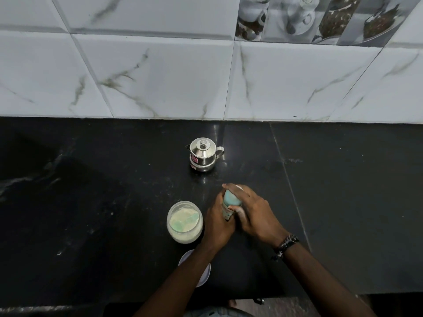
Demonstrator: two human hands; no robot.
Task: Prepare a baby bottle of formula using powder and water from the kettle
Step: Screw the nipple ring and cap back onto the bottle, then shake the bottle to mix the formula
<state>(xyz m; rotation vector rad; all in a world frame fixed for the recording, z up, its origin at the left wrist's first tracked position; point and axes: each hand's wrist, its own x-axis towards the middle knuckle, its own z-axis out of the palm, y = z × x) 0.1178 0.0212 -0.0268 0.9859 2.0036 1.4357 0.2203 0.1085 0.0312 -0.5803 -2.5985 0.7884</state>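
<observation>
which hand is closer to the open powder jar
Left. The left hand grips the bottle just right of the powder jar; the right hand is on the bottle's far side.

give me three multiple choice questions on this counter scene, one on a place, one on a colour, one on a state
1. Where does the small steel kettle stand?
A. behind the hands, nearer the wall
B. left of the powder jar
C. at the counter's front edge

2. What colour is the top of the baby bottle?
A. red
B. pale teal
C. black

3. What state is the clear plastic jar of pale powder in?
A. lidded
B. tipped over
C. open, upright

Answers: 1 A, it sits beyond the left hand and right hand. 2 B, teal shows between the fingers. 3 C, powder and a green scoop show from above.
</observation>
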